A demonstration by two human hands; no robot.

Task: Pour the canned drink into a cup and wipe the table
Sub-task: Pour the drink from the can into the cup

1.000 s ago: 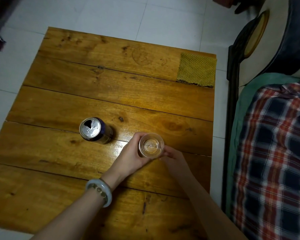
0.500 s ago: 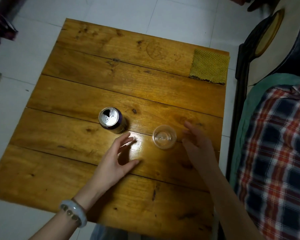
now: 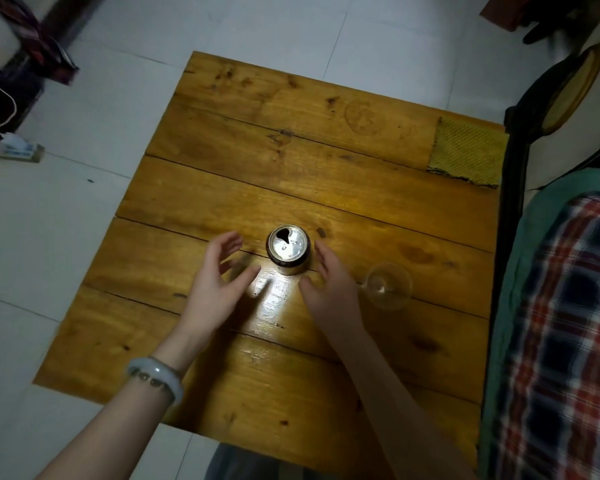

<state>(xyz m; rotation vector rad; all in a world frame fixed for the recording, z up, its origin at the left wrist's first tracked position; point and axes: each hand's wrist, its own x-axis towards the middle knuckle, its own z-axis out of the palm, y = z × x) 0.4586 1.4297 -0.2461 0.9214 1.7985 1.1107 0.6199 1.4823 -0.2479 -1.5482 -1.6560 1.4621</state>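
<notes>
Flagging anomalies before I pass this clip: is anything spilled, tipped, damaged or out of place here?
Nothing stands out. The opened can and clear cup stand upright on the table, and the yellow cloth lies flat at its far right corner. The shine near the can looks like glare, not liquid.

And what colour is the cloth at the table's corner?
The cloth is mustard yellow, netted; head view.

A home: wooden table (image 3: 326,188), tiled floor (image 3: 66,237), plaid bedding (image 3: 568,323).
</notes>
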